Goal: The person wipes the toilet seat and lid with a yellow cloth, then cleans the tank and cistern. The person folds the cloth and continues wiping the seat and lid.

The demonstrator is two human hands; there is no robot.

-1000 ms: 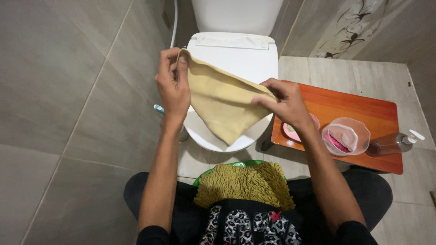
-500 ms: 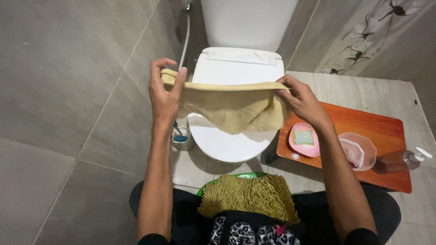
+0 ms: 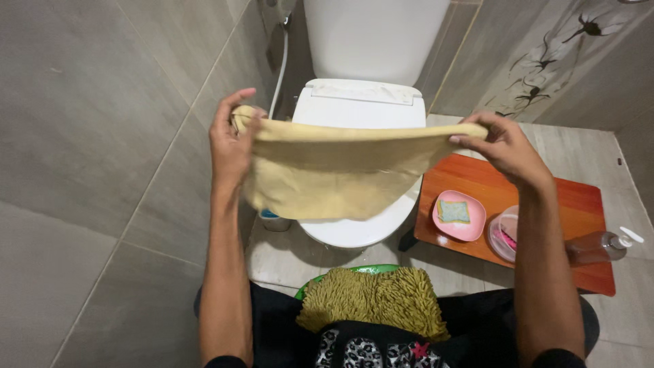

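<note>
I hold a yellow cloth (image 3: 327,170) stretched out wide in front of me, above a closed white toilet (image 3: 364,109). My left hand (image 3: 230,140) pinches the cloth's left top corner. My right hand (image 3: 501,143) grips its right top corner. The cloth hangs down between them and hides the front part of the toilet lid.
An orange wooden board (image 3: 538,197) on the floor at the right carries a pink dish with a sponge (image 3: 458,215), a clear container (image 3: 505,238) and a pump bottle (image 3: 603,247). A shaggy olive mat (image 3: 371,300) lies over a green basin on my lap. A toilet brush holder (image 3: 274,219) stands left of the bowl.
Both hands moved apart and spread the folded cloth out wide. The right hand travelled to the right, and the view tilted up a little.
</note>
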